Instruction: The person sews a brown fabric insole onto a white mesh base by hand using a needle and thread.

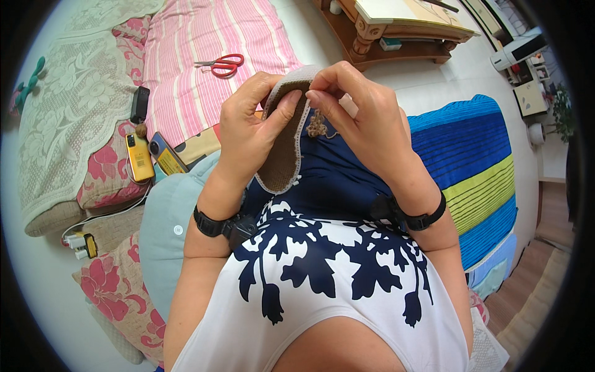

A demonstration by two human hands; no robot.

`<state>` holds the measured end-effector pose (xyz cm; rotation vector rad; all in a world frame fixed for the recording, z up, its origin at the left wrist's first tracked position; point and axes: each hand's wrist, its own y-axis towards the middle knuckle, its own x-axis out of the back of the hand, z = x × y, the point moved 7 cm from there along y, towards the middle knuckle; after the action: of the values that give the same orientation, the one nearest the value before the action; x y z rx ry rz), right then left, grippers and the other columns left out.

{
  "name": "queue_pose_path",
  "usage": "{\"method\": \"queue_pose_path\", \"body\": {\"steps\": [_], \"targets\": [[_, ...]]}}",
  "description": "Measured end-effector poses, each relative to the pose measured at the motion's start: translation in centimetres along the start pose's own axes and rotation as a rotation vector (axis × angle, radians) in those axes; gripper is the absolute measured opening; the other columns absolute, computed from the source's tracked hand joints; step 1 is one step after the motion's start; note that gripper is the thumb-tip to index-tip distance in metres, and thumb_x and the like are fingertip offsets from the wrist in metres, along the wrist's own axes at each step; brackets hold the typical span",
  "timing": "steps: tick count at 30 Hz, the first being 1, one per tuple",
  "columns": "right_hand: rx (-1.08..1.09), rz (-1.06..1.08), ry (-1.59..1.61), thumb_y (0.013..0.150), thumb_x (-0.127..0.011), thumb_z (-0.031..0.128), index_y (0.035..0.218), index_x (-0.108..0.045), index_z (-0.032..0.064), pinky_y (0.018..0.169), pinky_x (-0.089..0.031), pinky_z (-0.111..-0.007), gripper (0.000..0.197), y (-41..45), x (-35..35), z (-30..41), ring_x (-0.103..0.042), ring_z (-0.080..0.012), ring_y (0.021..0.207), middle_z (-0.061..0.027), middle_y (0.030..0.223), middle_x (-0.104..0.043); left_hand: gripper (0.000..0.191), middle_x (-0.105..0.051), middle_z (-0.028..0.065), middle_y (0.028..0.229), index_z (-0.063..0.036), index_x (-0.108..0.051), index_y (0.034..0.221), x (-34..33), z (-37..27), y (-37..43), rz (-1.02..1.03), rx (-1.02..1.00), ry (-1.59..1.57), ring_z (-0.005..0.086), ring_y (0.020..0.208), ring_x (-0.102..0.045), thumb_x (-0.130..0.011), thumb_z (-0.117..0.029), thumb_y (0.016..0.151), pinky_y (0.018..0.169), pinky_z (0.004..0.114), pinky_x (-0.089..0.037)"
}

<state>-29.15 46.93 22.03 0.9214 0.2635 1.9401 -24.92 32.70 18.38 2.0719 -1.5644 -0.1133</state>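
Observation:
A brown shoe sole (282,153) with a pale stitched rim is held up above the lap. My left hand (253,116) grips it around the far part, with the thumb pressed on the brown face. At the sole's right edge my right hand (360,107) pinches thumb and forefinger together; whatever is between the fingertips is too small to make out. A small tangle of brown yarn (317,125) hangs just below those fingertips. Red-handled scissors (225,64) lie with their blades apart on the pink striped cloth (186,28), beyond my left hand.
To the left, a yellow phone (139,158), a second phone (166,153) and a black device (140,104) rest by a floral cushion (104,174). White cables run below them. A carved wooden table (367,35) stands at the far right, and a blue and green striped cloth (465,162) lies nearer.

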Motion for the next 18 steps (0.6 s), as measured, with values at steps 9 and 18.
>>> {"method": "queue_pose_path", "body": {"steps": [9,18], "targets": [[-0.107,0.029,0.396,0.086,-0.063,0.005,0.1,-0.057,0.0002,0.055,-0.048,-0.027,0.016,-0.4,-1.3,-2.3,-0.061,-0.0163,0.064,-0.0103,0.078,-0.064,0.018,-0.062,0.0015,0.085,0.0013,-0.062,0.104,-0.6,1.3,-0.3,0.039,0.09,-0.259,0.0057,0.076,-0.055,-0.062,-0.01,0.09,0.068,0.021,-0.045],[-0.375,0.025,0.649,0.095,-0.057,0.026,0.098,-0.063,0.0015,0.057,-0.041,-0.018,0.026,-1.6,-2.2,-7.5,-0.052,-0.0045,0.065,0.0005,0.075,-0.06,0.024,-0.065,0.0047,0.094,0.0023,-0.059,0.112,-1.9,1.8,-0.9,0.086,0.292,-0.561,0.0099,0.083,-0.061,-0.058,-0.01,0.092,0.076,0.024,-0.051]]}}
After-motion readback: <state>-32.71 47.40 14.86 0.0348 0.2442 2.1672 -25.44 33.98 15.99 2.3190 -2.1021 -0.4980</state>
